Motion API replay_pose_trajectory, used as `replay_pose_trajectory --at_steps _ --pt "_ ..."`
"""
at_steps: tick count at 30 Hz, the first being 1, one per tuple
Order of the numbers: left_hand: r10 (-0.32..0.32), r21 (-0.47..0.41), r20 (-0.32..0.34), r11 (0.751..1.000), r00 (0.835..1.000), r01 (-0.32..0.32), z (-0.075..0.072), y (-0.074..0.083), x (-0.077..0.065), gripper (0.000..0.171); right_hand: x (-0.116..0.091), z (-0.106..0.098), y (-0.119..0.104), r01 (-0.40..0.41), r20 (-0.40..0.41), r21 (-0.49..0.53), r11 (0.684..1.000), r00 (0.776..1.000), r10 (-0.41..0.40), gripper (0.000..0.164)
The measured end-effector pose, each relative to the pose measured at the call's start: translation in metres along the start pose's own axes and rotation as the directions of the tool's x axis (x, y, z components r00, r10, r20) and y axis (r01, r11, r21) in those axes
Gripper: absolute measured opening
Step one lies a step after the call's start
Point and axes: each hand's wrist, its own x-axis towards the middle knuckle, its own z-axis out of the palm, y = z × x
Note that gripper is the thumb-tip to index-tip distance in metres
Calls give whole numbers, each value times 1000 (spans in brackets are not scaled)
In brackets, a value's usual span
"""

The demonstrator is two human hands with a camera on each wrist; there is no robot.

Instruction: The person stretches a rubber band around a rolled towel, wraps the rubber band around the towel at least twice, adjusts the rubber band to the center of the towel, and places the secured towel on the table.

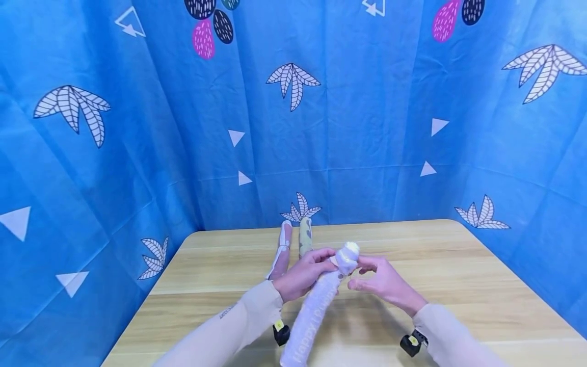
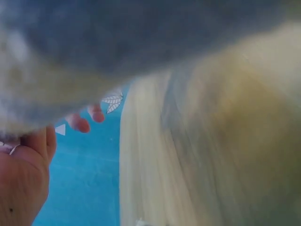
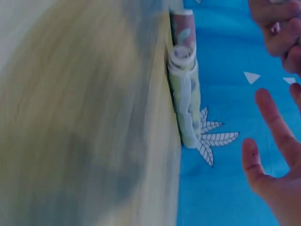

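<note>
A long, pale lavender cloth roll (image 1: 312,318) with lettering on its side, the word "Happy" among it, slants up from the near edge of the head view. Close to its bunched upper end, my left hand (image 1: 303,275) grips it. My right hand (image 1: 385,285) is beside that end, fingers and thumb spread apart. In the right wrist view this right hand (image 3: 282,174) shows a gap between index finger and thumb, with nothing in it. The roll (image 2: 94,42) fills the top of the left wrist view as a blur, partly hiding the left hand (image 2: 23,179).
Toward the back of the wooden table (image 1: 220,255) lie a pinkish cloth roll (image 1: 283,255) and a greenish patterned cloth roll (image 1: 305,237), side by side. A blue patterned curtain (image 1: 357,127) surrounds the table's back and sides.
</note>
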Motion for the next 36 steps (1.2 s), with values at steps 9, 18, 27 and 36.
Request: replay_pose_trajectory --at_steps 9,18,27,36 --pt "72 406 34 910 997 -79 2 8 -3 22 5 0 -10 19 -13 212 977 1000 -16 69" --pt "18 567 -5 824 1000 -12 2 14 3 37 12 -4 -34 31 -45 -376 926 998 -52 69" --pt "25 685 14 728 1000 -28 4 18 11 39 25 1 -52 183 120 -800 572 982 -146 64" --pt "55 700 30 712 998 -60 4 18 15 33 29 11 -40 233 149 -890 391 961 -234 52"
